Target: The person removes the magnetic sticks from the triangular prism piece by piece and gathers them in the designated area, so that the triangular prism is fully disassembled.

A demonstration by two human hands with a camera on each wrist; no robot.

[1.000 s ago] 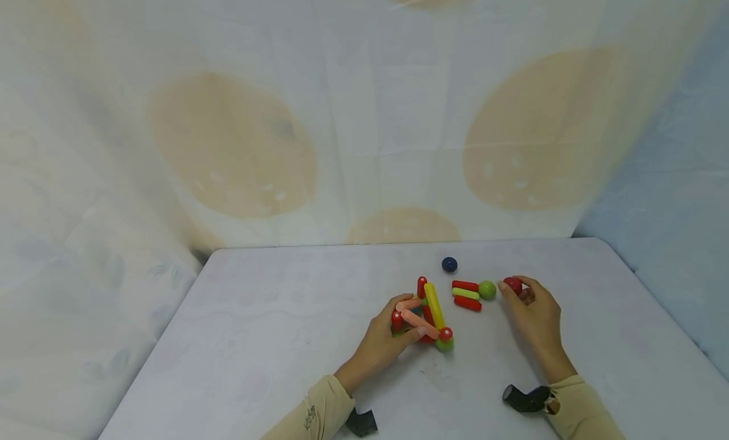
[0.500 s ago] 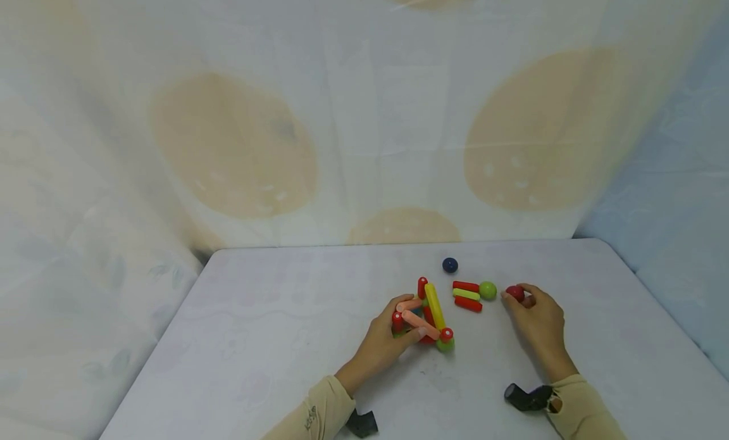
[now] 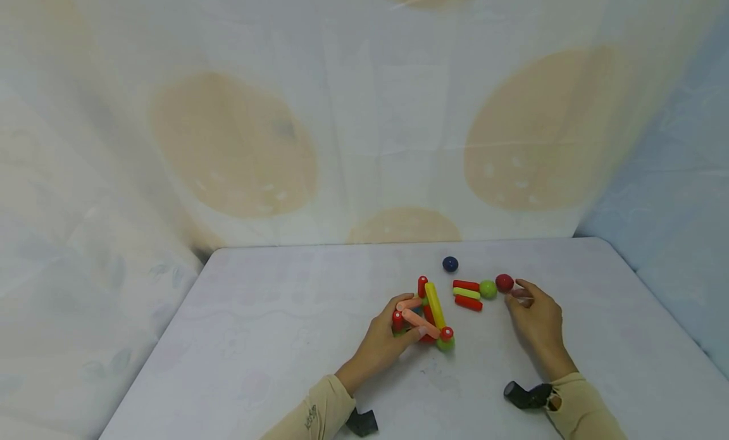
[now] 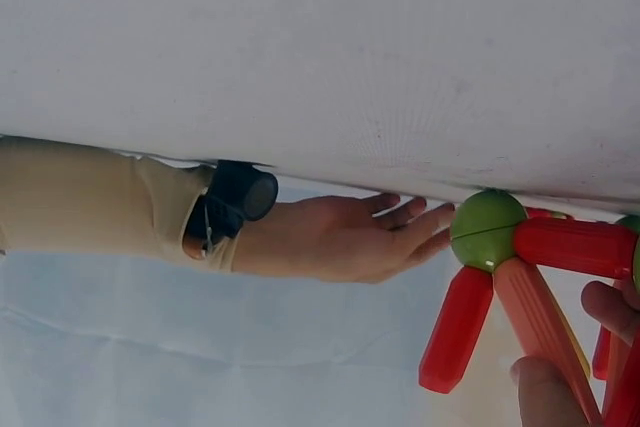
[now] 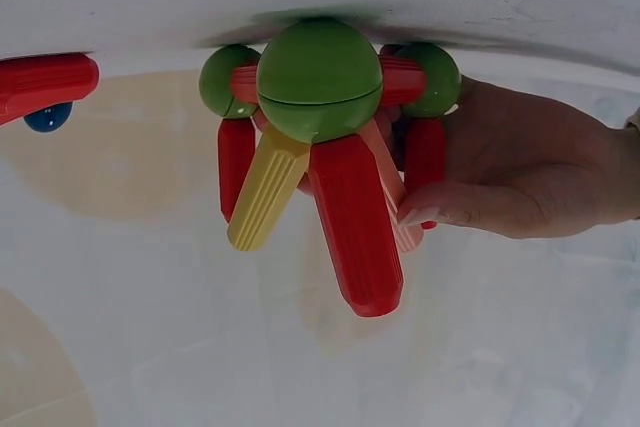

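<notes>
My left hand is clamped on the rod-and-ball structure at bench centre, thumb and fingers curled round its left side. The structure consists of red, yellow and salmon rods joined by green balls; one green ball sits at its 5 o'clock corner on the bench. My right hand rests on the bench with its grip apart, fingers relaxed and holding nothing. The red ball lies at 11 o'clock from that hand, just beside the fingertips; I cannot tell whether they touch it. It sits against a loose green ball, which adjoins three short rods, red, yellow-green and red, lying side by side. A dark blue ball lies apart at 12 o'clock from the structure.
</notes>
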